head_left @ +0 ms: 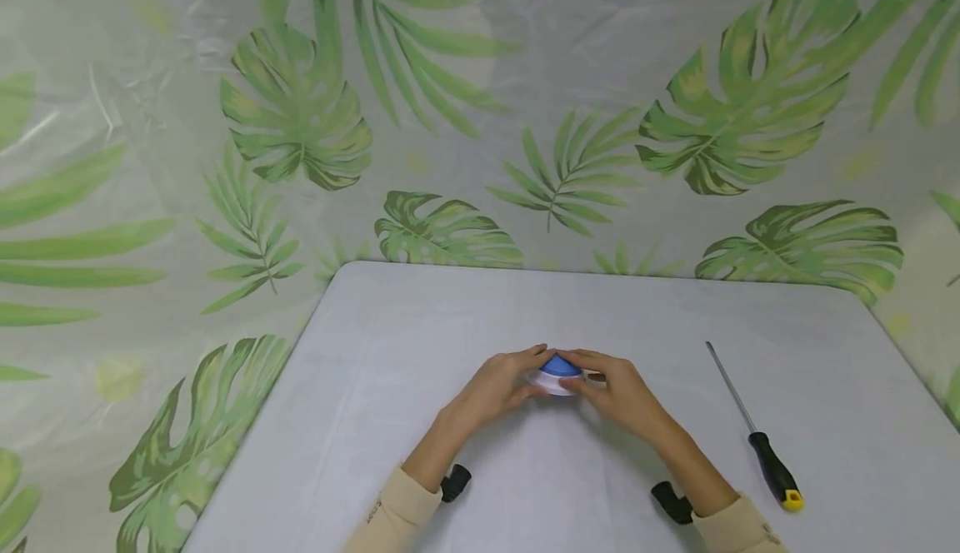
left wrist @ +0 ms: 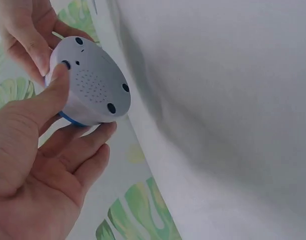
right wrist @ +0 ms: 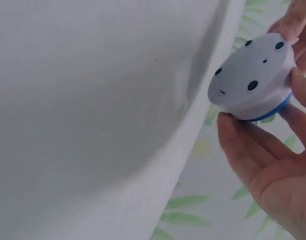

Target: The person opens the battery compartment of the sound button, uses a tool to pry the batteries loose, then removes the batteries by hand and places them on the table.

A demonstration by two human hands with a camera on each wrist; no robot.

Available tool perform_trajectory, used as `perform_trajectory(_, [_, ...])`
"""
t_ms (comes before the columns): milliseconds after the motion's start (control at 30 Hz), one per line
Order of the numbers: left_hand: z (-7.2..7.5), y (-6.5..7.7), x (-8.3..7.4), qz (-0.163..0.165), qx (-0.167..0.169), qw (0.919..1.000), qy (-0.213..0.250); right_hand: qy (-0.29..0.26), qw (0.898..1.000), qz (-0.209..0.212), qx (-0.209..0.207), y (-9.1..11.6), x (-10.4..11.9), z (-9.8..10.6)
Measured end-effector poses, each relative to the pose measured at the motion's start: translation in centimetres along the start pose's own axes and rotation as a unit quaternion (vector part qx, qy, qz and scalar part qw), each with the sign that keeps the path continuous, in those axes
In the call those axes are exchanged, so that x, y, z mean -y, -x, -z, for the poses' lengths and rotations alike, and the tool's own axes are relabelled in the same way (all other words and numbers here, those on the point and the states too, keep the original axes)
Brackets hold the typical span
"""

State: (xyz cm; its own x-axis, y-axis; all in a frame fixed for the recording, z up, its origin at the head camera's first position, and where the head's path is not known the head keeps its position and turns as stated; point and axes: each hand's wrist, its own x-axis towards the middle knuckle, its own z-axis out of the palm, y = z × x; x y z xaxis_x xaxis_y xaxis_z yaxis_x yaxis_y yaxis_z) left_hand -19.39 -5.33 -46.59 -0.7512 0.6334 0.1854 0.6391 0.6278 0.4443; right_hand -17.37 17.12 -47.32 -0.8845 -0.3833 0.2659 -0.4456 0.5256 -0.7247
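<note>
Above the table's middle, both hands hold a round white device with a blue dome (head_left: 561, 366) between them. My left hand (head_left: 495, 385) grips its left side; in the left wrist view the left thumb (left wrist: 57, 92) presses on the white underside, fingers at the blue rim. My right hand (head_left: 626, 391) grips the right side, thumb near the lower edge and fingers over the dome. The white underside (right wrist: 258, 67) carries dark round feet and a small hole. A patch of tiny speaker holes (left wrist: 91, 86) shows in the left wrist view. The device is tilted, underside toward the wrist cameras.
On the right of the white table (head_left: 420, 311) lies a screwdriver (head_left: 772, 465) with a black and yellow handle, its shaft pointing away. A leaf-patterned sheet (head_left: 450, 120) hangs behind the table's far edge. Black wrist mounts (head_left: 455, 483) sit at both wrists.
</note>
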Motion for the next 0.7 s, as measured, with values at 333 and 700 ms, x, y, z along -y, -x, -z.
perform_trajectory(333, [0.7,0.5,-0.9,-0.009,-0.052,0.9954,0.080,-0.023,1.000,0.017,0.001,0.7,0.0,1.0])
perform_trajectory(700, [1.7,0.7,-0.8,-0.010,-0.068,0.9796,0.189,-0.088,0.996,0.004,-0.001,0.8,0.5,1.7])
